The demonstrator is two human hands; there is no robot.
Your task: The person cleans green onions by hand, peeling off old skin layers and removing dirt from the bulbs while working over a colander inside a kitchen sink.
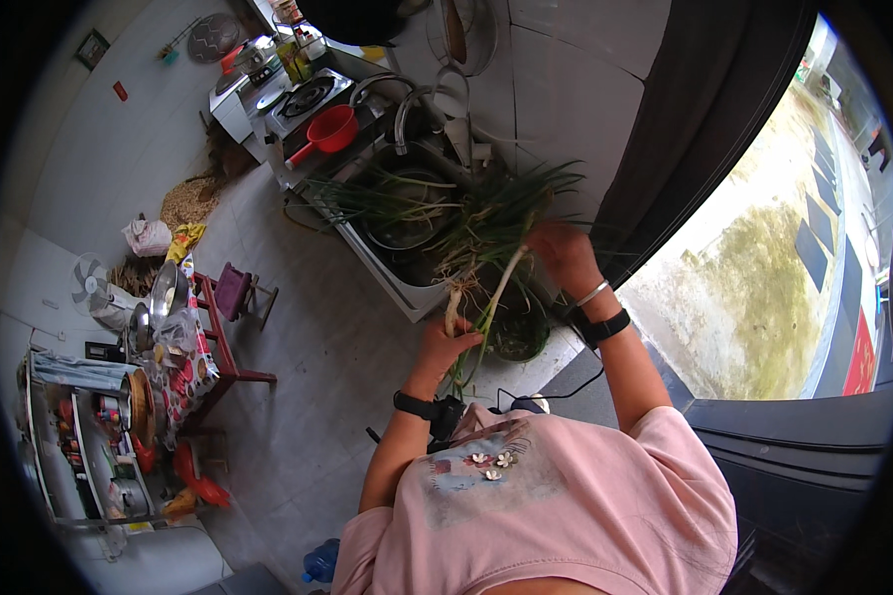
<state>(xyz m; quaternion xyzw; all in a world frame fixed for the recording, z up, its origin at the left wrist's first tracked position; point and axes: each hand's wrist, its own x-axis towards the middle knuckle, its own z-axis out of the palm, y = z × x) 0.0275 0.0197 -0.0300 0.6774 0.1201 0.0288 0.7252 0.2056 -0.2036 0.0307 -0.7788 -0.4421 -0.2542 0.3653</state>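
Observation:
My left hand (444,355) is closed around the stalks of green onions (481,343) and a pale root end, low in front of me. At the right, my right hand (563,254) is slightly blurred at the root end of a long pale stalk (507,279); its fingertips are partly hidden. More green onions with stringy roots (476,234) lie over the corner of the steel sink (409,297), and others rest across a metal basin (409,239) in it. Below my right hand stands a dark green bowl (521,335) with plant scraps inside.
A red plastic ladle (333,129) sits beside the sink near a gas stove (309,97). The faucet (400,137) arches over the sink. A red wooden table (227,372) and a purple stool (232,291) stand at the left. A dark door frame (707,126) borders the right side.

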